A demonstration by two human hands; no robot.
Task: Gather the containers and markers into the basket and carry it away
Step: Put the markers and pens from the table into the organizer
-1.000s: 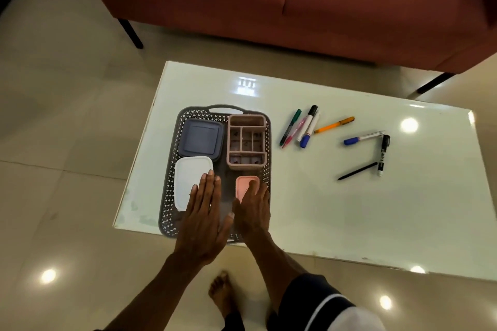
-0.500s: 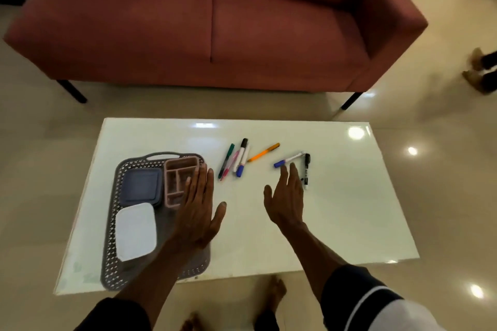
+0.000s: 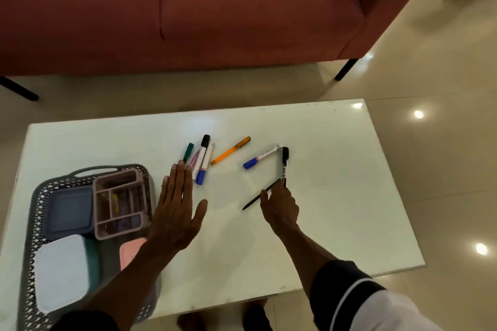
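- On the white table (image 3: 336, 196), right hand (image 3: 279, 207) curls its fingers onto the thin black pen (image 3: 251, 201).
- Left hand (image 3: 177, 212) hovers flat, fingers straight, between basket (image 3: 37, 196) and marker cluster (image 3: 200, 161).

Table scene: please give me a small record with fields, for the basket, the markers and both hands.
basket: grey basket on the table's left end
inside basket: divided pink organiser, blue-lidded container, white-lidded container, small pink container
markers on table: cluster, orange marker, blue-capped marker, black-capped marker, thin black pen
left hand: flat, fingers straight, holding nothing
right hand: at the thin black pen; grip unclear
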